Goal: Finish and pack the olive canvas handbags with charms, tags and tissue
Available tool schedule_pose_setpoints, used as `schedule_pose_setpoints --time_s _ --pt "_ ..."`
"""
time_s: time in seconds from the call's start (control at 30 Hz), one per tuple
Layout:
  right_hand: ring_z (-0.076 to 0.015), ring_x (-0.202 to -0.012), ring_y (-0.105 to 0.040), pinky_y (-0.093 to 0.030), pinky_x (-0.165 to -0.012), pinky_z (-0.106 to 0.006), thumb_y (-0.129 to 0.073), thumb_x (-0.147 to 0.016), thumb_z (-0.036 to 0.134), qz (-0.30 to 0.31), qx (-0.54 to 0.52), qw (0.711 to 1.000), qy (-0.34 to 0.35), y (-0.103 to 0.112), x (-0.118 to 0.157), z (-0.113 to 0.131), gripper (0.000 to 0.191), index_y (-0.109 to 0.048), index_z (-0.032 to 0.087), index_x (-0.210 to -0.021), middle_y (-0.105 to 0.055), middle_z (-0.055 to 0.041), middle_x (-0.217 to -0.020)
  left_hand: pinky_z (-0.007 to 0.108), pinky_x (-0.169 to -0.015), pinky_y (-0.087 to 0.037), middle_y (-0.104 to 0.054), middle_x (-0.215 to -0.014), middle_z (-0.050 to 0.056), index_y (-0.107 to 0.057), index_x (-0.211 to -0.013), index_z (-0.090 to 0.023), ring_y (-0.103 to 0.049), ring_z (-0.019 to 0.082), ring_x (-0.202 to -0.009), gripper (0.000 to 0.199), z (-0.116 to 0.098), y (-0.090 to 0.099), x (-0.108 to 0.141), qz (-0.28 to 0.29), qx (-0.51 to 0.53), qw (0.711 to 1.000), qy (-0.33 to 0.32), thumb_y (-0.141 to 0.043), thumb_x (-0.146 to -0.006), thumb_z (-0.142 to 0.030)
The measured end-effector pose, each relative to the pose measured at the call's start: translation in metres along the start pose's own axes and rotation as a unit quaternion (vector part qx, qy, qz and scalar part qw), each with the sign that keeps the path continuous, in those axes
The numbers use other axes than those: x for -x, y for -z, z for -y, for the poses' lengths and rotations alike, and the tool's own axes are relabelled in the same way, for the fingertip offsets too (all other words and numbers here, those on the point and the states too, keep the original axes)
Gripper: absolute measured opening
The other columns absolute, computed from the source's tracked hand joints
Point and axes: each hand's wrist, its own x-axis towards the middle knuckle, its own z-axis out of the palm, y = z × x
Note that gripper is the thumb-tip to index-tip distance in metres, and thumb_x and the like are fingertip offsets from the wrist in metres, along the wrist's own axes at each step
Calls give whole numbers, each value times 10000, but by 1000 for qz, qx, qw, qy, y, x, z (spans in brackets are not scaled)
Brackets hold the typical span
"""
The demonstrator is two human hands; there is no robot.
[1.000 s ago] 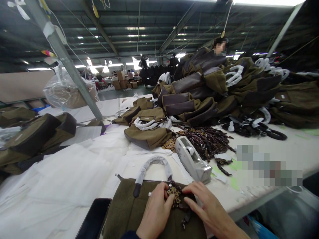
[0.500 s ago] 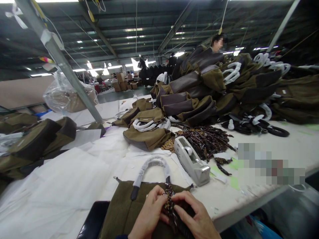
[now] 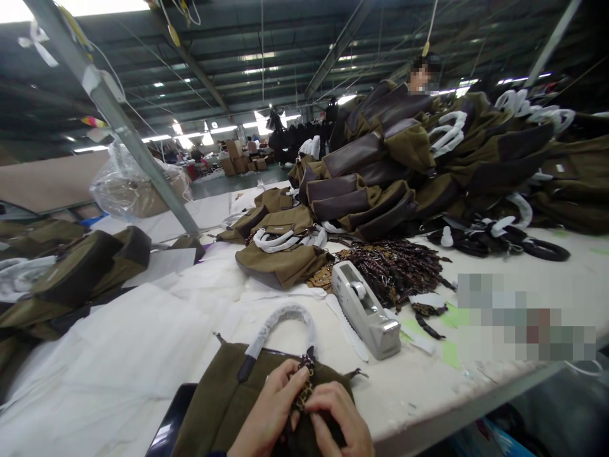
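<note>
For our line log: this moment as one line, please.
left hand: on leopard-print charm | right hand: on charm | under them: olive handbag

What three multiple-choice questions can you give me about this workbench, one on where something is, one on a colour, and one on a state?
1. Where is the tape dispenser relative to the zipped bag?
A. Resting on the bag
B. On the table, beyond the bag and to its right in this view
C. On the floor

2. What colour is the bag's body?
A. Bright red
B. White
C. Olive green

3. What are the left hand and right hand doing with the leopard-print piece?
A. Both are closed around it over the bag
B. Holding it above the tape dispenser
C. Neither touches it

Answers:
1. B: the dispenser stands on the table top, apart from the bag.
2. C: the fabric around the hands is olive green.
3. A: the fingers of both hands meet on the piece, just above the bag.
</note>
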Motion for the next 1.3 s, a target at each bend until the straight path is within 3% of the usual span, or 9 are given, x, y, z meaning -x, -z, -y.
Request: schedule_pose_setpoints --time_s 0.13,0.2,0.4,0.53,0.67,0.77,0.93,1.1,1.3 --pt "-164 -828 -589 -474 -739 -261 -473 -893 110 -44 -47 998 -25 -26 9 -5 152 -561 225 -937 -597 -27 -883 169 -534 -358 -463 -671 -46 -549 -756 -149 -407 72 -597 405 -10 9 -1 -22 10 998 -49 -652 -826 -535" --pt "-162 -822 -581 -463 -738 -263 -470 -899 136 -66 -64 995 -43 -30 10 -5 134 -569 225 -916 -583 -21 -861 177 -612 -410 -485 -700 -37 -553 -754 -150 -446 84 -659 387 -14 10 6 -34 31 998 -40 -664 -829 -512" --pt "-155 -748 -581 -466 -682 -253 -566 -887 273 -63 -131 979 -139 -27 11 2 71 -576 212 -852 -588 -14 -818 176 -455 -413 -538 -684 -38 -550 -844 -168 -506 76 -526 414 -6 5 24 -57 125 990 13 -715 -771 -541" --pt "-146 -714 -620 -519 -639 -248 -587 -898 421 -50 -243 928 -278 -13 5 1 221 -560 205 -932 -601 -9 -813 169 -330 -355 -609 -724 -27 -513 -952 -185 -481 49 -340 485 7 5 24 -15 130 991 28 -674 -776 -607" --pt "-126 -541 -626 -484 -404 -209 -658 -825 538 -27 -304 871 -386 9 -22 -2 502 -451 217 -1150 -586 9 -851 131 -267 -198 -635 -797 -13 -470 -1015 -197 -424 10 -295 481 17 9 24 13 98 995 20 -600 -829 -621" --pt "-111 -408 -592 -425 -328 -177 -669 -783 562 42 -264 873 -409 17 -44 -2 544 -451 203 -1129 -573 56 -734 123 -277 -192 -634 -765 -15 -460 -1031 -188 -401 2 -304 453 19 11 24 24 88 996 11 -549 -873 -602" --pt "-76 -326 -503 -334 -296 -146 -630 -793 540 119 -192 883 -411 14 -58 -1 385 -532 176 -872 -526 81 -576 126 -274 -193 -633 -758 -14 -446 -1010 -187 -389 1 -301 416 20 11 25 40 94 995 -12 -525 -893 -579" --pt "-58 -375 -465 -330 -335 -135 -556 -890 474 113 -132 921 -348 8 -55 1 297 -559 179 -851 -507 74 -555 127 -281 -181 -626 -733 -25 -433 -1015 -190 -394 6 -309 406 19 12 27 33 100 994 -6 -526 -896 -568" --pt "-85 -374 -477 -325 -318 -164 -568 -887 457 143 -75 920 -358 5 -59 0 263 -565 193 -879 -520 66 -573 117 -279 -223 -631 -726 -16 -443 -1001 -179 -411 11 -312 384 23 14 25 37 110 993 -35 -506 -915 -548"
